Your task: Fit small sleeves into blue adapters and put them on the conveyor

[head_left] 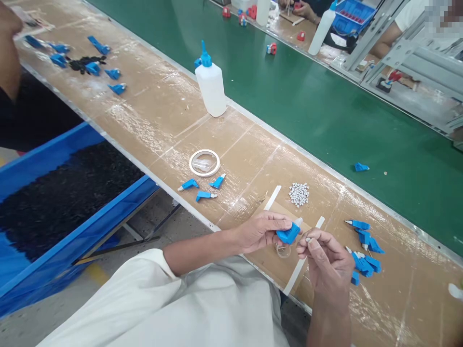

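Observation:
My left hand [262, 230] pinches a small blue plastic connector [288, 234] with a white tip, held just above the brown workbench [162, 115]. Close to its right, my right hand [325, 260] has its fingers pressed together on a tiny grey-white piece [307, 239] near the connector's tip. A small clear round dish [282, 250] lies under the hands. Behind them is a heap of small grey-white pieces [299, 193]. A pile of blue connectors [363, 246] lies to the right of my right hand.
Three blue connectors [202, 189] and a white ring [204, 163] lie left of my hands. A white squeeze bottle [211, 84] with a blue cap stands by the green conveyor belt [325, 106]. A blue bin [54, 202] of black parts sits at lower left. Other people work nearby.

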`<state>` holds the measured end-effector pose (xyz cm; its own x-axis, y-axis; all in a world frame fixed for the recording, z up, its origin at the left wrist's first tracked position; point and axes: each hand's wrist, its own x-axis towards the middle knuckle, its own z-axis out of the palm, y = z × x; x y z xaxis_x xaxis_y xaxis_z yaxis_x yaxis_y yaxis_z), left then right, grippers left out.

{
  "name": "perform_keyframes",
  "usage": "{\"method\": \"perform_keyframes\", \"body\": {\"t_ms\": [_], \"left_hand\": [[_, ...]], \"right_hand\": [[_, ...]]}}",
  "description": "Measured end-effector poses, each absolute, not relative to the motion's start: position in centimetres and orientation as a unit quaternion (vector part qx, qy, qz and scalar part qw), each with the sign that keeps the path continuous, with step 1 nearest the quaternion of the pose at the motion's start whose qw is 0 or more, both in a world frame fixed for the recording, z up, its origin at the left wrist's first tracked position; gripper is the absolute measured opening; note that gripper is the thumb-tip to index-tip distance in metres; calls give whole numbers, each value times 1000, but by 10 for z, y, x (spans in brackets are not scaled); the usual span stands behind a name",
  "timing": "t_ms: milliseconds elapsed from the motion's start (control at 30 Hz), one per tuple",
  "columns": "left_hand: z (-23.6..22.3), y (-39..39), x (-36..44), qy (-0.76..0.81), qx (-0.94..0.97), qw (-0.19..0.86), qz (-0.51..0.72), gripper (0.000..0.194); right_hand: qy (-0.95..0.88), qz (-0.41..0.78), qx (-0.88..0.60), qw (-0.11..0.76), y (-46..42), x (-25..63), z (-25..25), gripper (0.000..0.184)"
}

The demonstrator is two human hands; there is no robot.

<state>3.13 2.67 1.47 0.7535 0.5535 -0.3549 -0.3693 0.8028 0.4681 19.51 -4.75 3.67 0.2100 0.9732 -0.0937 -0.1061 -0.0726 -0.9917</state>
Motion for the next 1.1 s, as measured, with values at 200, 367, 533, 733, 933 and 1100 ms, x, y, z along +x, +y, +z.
{"method": "perform_keyframes", "body": {"t_ms": [200,367,533,733,933,1100], "left_hand": [[12,21,32,249,223,903,271,48],[6,16,32,264,283,873,298,51],[1,16,30,276,349,840,309,57],[-2,17,29,279,401,817,308,60],[-2,19,27,289,469,765,334,59],[2,22,24,287,542,712,343,58]], "right_hand": [[-402,461,-578,540,-53,186,38,15],[-389,414,-626,535,-55,180,34,17],[-390,390,-638,538,-56,177,33,15],[-406,370,-649,526,-54,173,35,15],[-428,341,-661,513,-53,170,32,13],[-419,334,-647,542,-52,169,27,8]]}}
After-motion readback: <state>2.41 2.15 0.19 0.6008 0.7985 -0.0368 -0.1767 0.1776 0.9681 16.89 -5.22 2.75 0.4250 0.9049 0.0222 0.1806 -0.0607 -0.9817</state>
